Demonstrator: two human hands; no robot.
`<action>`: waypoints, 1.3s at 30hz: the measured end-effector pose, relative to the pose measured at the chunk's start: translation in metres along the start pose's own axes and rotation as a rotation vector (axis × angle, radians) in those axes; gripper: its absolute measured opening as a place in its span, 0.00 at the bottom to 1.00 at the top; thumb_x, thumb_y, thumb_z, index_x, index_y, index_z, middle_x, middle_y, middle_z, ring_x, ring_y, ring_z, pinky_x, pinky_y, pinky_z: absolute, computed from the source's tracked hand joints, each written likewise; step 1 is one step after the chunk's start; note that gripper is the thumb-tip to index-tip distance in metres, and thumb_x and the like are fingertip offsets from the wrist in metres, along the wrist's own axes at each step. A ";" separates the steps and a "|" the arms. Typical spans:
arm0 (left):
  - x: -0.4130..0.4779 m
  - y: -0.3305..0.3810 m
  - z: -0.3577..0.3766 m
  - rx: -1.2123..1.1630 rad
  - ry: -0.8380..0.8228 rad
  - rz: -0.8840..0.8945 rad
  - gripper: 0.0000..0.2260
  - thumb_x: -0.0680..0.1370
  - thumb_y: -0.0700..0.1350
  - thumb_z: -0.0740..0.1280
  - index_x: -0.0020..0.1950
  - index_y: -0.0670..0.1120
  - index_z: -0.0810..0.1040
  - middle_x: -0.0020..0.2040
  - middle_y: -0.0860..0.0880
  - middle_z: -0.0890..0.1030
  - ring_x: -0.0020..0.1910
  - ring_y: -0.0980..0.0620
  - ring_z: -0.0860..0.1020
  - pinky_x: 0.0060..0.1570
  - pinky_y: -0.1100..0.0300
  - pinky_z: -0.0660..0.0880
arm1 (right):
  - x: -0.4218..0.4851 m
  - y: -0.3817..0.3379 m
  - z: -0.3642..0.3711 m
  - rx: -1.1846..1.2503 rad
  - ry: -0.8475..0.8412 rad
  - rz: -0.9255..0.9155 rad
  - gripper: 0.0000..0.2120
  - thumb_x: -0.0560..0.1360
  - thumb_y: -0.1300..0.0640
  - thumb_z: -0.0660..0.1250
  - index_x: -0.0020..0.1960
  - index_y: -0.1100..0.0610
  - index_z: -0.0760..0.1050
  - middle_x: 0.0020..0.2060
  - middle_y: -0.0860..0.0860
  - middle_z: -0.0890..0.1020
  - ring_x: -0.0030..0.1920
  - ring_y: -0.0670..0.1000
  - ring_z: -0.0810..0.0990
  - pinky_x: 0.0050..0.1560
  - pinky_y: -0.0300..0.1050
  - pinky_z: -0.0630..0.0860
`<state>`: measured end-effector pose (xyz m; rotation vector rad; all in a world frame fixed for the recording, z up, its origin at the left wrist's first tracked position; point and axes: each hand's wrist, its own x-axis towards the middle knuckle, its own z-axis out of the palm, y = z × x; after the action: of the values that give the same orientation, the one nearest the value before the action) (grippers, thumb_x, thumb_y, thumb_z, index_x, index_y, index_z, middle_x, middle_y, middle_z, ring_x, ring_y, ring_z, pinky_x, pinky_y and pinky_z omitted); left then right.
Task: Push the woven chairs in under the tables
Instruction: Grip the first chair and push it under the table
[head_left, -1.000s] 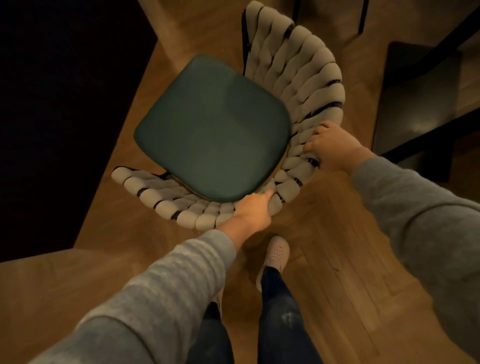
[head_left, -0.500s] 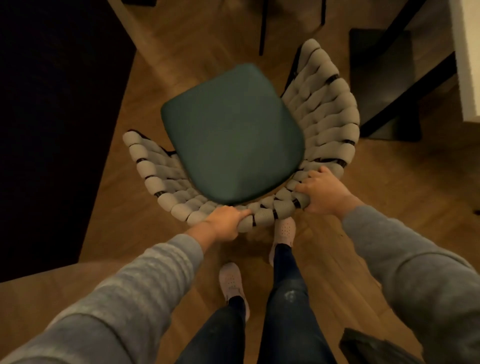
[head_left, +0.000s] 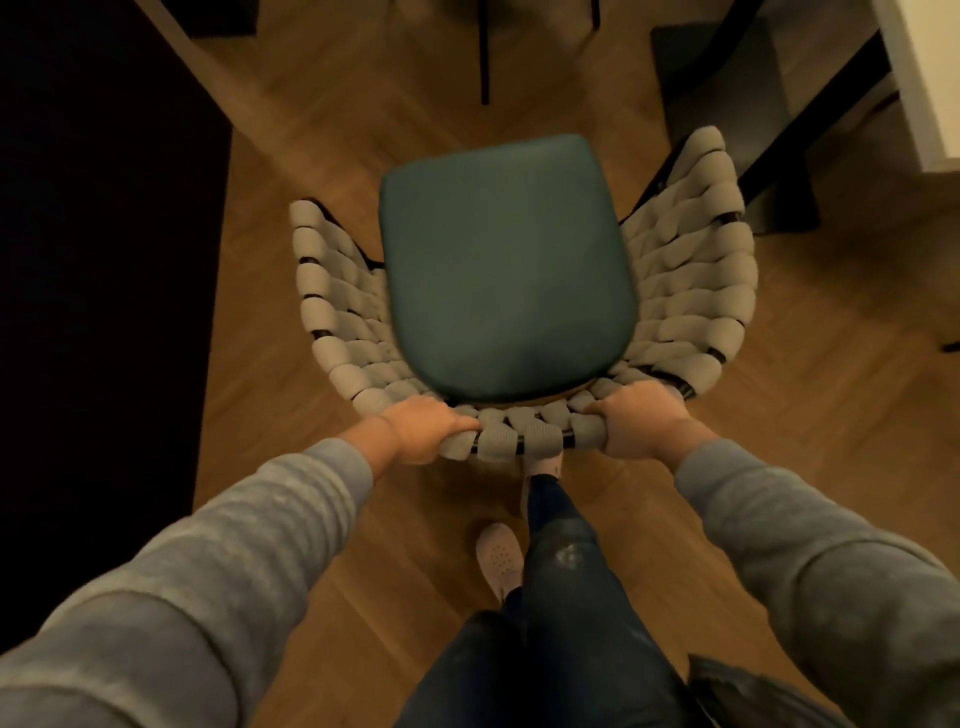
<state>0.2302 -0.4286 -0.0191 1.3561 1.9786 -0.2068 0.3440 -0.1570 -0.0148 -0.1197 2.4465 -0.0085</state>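
The woven chair (head_left: 509, 270) stands on the wood floor (head_left: 311, 493) straight ahead of you, its back rim nearest you. Your left hand (head_left: 421, 431) and right hand (head_left: 639, 421) curl round that rim, each grip wrapped tight, arms stretched forward.

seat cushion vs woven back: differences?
The seat cushion is smooth dark green; the woven back is beige padded bands on a dark frame. The cushion is one flat pad; the back curves round it on three sides. The left hand and right hand grip the back, not the cushion. Both belong to one woven chair.
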 end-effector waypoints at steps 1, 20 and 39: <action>0.004 -0.012 -0.008 0.017 0.007 0.012 0.24 0.78 0.43 0.64 0.73 0.55 0.65 0.60 0.47 0.78 0.57 0.46 0.77 0.55 0.52 0.74 | 0.006 -0.001 -0.002 0.018 0.001 0.022 0.15 0.73 0.42 0.62 0.58 0.43 0.76 0.48 0.47 0.81 0.46 0.51 0.79 0.45 0.46 0.76; 0.142 -0.239 -0.226 0.408 -0.113 0.246 0.26 0.79 0.38 0.62 0.74 0.56 0.63 0.62 0.46 0.76 0.60 0.45 0.75 0.58 0.51 0.75 | 0.167 0.014 -0.123 0.404 0.064 0.414 0.13 0.74 0.45 0.64 0.56 0.49 0.77 0.49 0.49 0.81 0.50 0.50 0.79 0.51 0.45 0.75; 0.247 -0.411 -0.368 0.841 -0.350 0.651 0.26 0.80 0.37 0.60 0.75 0.58 0.60 0.65 0.45 0.74 0.60 0.46 0.76 0.59 0.52 0.74 | 0.319 -0.053 -0.257 0.757 0.069 0.806 0.14 0.73 0.46 0.62 0.55 0.50 0.78 0.49 0.50 0.82 0.51 0.53 0.80 0.49 0.47 0.75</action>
<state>-0.3434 -0.2384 -0.0116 2.2156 1.0807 -0.9563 -0.0599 -0.2446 -0.0181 1.1893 2.2212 -0.5699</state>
